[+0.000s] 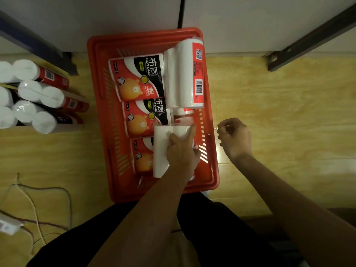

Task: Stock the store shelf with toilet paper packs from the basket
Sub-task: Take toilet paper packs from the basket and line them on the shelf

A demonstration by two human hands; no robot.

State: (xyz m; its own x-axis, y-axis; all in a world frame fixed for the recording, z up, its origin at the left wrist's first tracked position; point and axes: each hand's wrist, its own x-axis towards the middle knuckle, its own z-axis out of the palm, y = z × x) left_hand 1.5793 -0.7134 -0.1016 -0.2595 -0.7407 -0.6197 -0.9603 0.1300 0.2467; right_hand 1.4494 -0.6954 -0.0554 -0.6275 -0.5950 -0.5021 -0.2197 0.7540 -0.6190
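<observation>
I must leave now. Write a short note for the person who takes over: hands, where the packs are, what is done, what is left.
Left hand: gripping a white-side-up pack at the near end of the red basket.
Right hand: loosely curled, holding nothing, over the floor just right of the basket.
Done: several packs lie stacked on the shelf at the left.
Left: the gripped pack, three bear-print packs in a row, and a pack lying barcode-up at the far right. More may lie underneath; I cannot tell.

In the red basket, the top pack read "BUTONG", "2rolls" and "260"; the pack below read the same.
</observation>
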